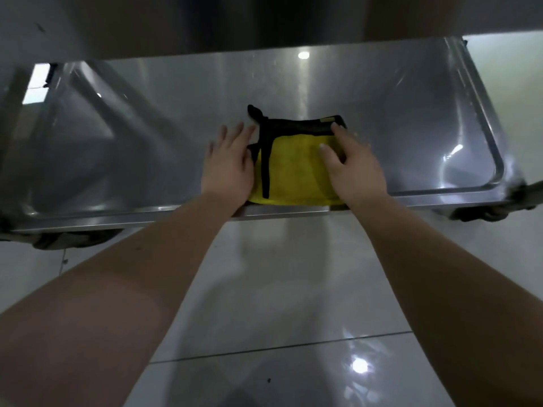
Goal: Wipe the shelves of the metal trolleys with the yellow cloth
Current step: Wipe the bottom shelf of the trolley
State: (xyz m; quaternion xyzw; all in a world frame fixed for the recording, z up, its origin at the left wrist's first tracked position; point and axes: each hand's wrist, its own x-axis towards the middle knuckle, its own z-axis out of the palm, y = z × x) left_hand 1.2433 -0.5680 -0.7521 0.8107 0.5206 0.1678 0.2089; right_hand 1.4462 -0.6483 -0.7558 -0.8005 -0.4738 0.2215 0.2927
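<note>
A folded yellow cloth [293, 168] with black trim lies on the low steel shelf [147, 136] of a metal trolley, at the shelf's near edge. My left hand [227, 163] lies flat on the shelf just left of the cloth, fingers straight, its thumb side against the cloth's black edge. My right hand [351, 165] rests on the cloth's right part, fingers spread, with the fingertips on the black band at the back.
A higher shelf [205, 22] of the trolley overhangs the back. The lower shelf has a raised rim [496, 160] and castor wheels [482, 214] under its corners. Glossy white floor tiles [293, 289] lie below my arms.
</note>
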